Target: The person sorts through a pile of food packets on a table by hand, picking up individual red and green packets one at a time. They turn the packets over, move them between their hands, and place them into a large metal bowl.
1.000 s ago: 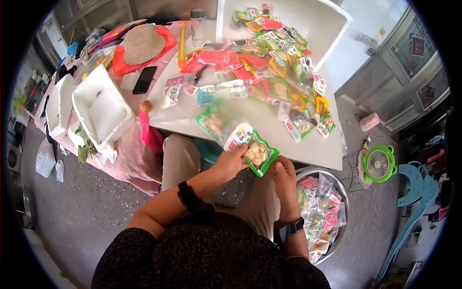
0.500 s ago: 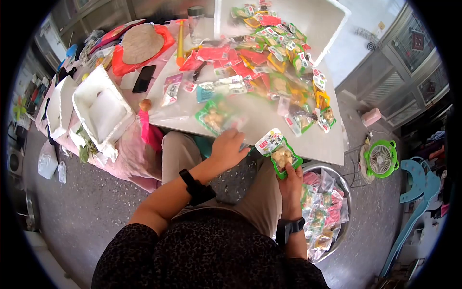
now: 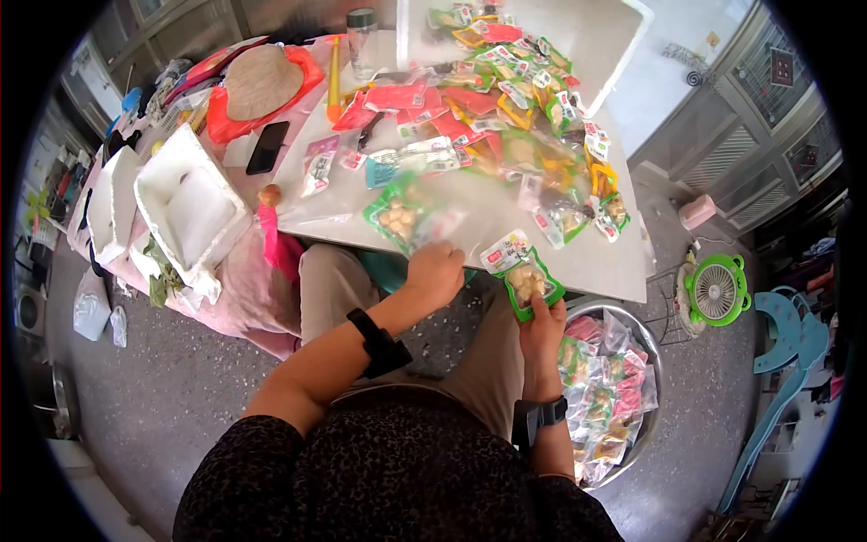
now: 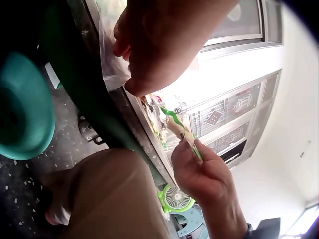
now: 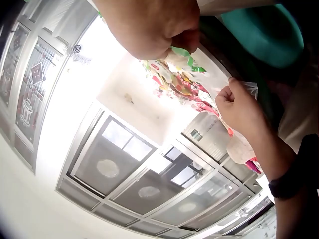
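My right hand [image 3: 542, 334] pinches a green-edged snack packet [image 3: 522, 278] by its lower end, thumb on the front. Pale chunks show through its window, and its white printed top points up toward the table. At the table's front edge, my left hand [image 3: 436, 274] has its fingers curled on the edge of a clear plastic bag [image 5: 252, 89]. In the head view, another green packet with pale chunks [image 3: 395, 219] lies at the bag's far end, left of my right hand's packet.
Many snack packets [image 3: 506, 99] spill from a white foam box [image 3: 623, 54] across the table. A metal basin [image 3: 652, 411] of bagged packets stands at the right. At the left are a foam box [image 3: 194, 203], a phone [image 3: 268, 147] and a hat [image 3: 264, 81]. A green fan [image 3: 718, 289] stands on the floor.
Both hands were at the green packet; the left let go of it and moved left to the clear bag's edge. The right now holds the packet alone, slightly farther right.
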A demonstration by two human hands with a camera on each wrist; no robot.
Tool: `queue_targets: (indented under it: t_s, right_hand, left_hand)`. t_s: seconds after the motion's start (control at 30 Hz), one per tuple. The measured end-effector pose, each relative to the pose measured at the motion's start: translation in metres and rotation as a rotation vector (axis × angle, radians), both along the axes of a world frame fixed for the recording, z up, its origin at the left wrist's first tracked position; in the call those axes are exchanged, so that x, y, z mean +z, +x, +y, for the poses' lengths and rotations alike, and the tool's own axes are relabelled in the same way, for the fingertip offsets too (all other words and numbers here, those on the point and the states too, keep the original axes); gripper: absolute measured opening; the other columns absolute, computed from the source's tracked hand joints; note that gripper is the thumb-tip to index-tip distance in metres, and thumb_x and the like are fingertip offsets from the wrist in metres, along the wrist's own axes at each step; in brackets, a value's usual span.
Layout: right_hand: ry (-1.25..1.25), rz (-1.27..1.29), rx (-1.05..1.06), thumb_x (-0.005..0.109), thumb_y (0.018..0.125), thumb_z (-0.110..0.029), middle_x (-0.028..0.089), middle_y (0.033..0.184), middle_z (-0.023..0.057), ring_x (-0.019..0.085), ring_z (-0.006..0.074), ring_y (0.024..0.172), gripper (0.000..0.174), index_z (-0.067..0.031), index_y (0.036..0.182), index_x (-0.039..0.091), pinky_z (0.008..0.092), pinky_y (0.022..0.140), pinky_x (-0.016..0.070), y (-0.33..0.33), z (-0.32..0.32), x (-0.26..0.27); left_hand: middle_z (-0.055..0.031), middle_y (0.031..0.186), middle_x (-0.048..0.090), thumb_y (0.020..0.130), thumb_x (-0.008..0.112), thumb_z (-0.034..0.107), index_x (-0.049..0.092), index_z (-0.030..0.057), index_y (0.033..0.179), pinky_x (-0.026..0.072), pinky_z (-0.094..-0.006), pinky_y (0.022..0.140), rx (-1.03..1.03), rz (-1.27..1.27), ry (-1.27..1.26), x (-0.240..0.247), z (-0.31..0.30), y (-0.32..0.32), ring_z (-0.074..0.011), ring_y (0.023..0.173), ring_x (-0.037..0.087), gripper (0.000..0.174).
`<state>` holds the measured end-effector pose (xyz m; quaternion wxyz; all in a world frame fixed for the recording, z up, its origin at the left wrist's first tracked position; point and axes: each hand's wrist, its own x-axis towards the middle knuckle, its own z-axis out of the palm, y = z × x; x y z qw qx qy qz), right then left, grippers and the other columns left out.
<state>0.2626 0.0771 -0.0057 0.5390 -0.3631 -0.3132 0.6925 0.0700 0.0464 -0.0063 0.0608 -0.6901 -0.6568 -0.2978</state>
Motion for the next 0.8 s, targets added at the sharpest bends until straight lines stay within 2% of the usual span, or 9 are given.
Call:
queue_targets:
  t_s: [0.07, 0.17, 0.27, 0.37, 0.47, 0.57, 0.8]
  right_hand:
    - [0.022, -0.021, 0.056, 0.044, 0.082, -0.003, 0.053, 0.098, 0.0098, 0.056, 0.0189, 0.082, 0.022, -0.0017, 0.104, 0.045, 0.0294, 0.064, 0.0485, 0.001, 0.002, -0.002]
    - [0.003, -0.021, 0.097, 0.044, 0.082, -0.003, 0.054, 0.098, 0.0098, 0.056, 0.0188, 0.083, 0.021, -0.0015, 0.104, 0.046, 0.0293, 0.065, 0.0485, -0.001, -0.001, 0.005]
    - [0.027, -0.019, 0.161, 0.044, 0.082, -0.004, 0.055, 0.095, 0.0096, 0.057, 0.0178, 0.079, 0.02, -0.0015, 0.102, 0.047, 0.0274, 0.06, 0.0481, -0.002, 0.0, -0.001]
    - [0.04, -0.1, 0.257, 0.045, 0.081, -0.001, 0.056, 0.089, 0.0092, 0.056, 0.0153, 0.071, 0.018, 0.0015, 0.098, 0.049, 0.026, 0.057, 0.047, -0.004, 0.003, -0.001]
    - [-0.02, -0.055, 0.258, 0.045, 0.081, -0.002, 0.056, 0.085, 0.0081, 0.055, 0.0143, 0.064, 0.015, 0.0006, 0.095, 0.05, 0.0256, 0.05, 0.0447, -0.012, 0.003, 0.007]
    - [-0.056, -0.046, 0.268, 0.044, 0.082, -0.003, 0.056, 0.084, 0.0077, 0.055, 0.0145, 0.063, 0.014, -0.0001, 0.094, 0.05, 0.0262, 0.048, 0.0437, -0.02, 0.01, 0.001]
    - [-0.197, 0.156, 0.433, 0.039, 0.085, -0.006, 0.055, 0.094, 0.0116, 0.056, 0.0204, 0.077, 0.017, 0.0013, 0.097, 0.048, 0.0302, 0.059, 0.0485, -0.062, 0.016, 0.013]
  left_hand:
    - [-0.011, 0.07, 0.048, 0.067, 0.055, 0.015, 0.051, 0.0045, 0.069, 0.0431, -0.0384, 0.054, 0.031, -0.026, -0.076, -0.002, 0.002, 0.001, -0.0293, 0.063, 0.052, 0.011]
    - [-0.0124, 0.072, 0.05, 0.07, 0.051, 0.014, 0.051, 0.0046, 0.071, 0.043, -0.0398, 0.056, 0.105, -0.22, -0.172, 0.003, 0.0, 0.002, -0.0309, 0.066, 0.052, 0.01]
    - [-0.0128, 0.075, 0.051, 0.072, 0.048, 0.013, 0.051, 0.0048, 0.072, 0.0429, -0.0406, 0.057, 0.098, -0.314, -0.163, 0.007, -0.002, 0.001, -0.0325, 0.067, 0.052, 0.009]
    - [-0.0123, 0.074, 0.051, 0.072, 0.049, 0.013, 0.051, 0.0047, 0.071, 0.0429, -0.0407, 0.056, 0.083, -0.314, -0.146, 0.013, -0.004, 0.001, -0.0318, 0.065, 0.052, 0.008]
    - [-0.0112, 0.071, 0.049, 0.071, 0.051, 0.012, 0.05, 0.0052, 0.07, 0.0429, -0.0394, 0.054, 0.017, -0.196, -0.044, 0.021, -0.009, 0.003, -0.0302, 0.065, 0.052, 0.007]
    - [-0.0095, 0.068, 0.047, 0.068, 0.054, 0.011, 0.05, 0.006, 0.068, 0.0428, -0.0377, 0.051, 0.028, -0.075, -0.006, 0.023, -0.01, 0.004, -0.0278, 0.062, 0.052, 0.006]
    - [-0.0075, 0.065, 0.044, 0.064, 0.055, 0.01, 0.047, 0.0072, 0.063, 0.0414, -0.036, 0.049, -0.043, -0.042, 0.117, 0.031, -0.016, 0.008, -0.0261, 0.058, 0.05, 0.008]
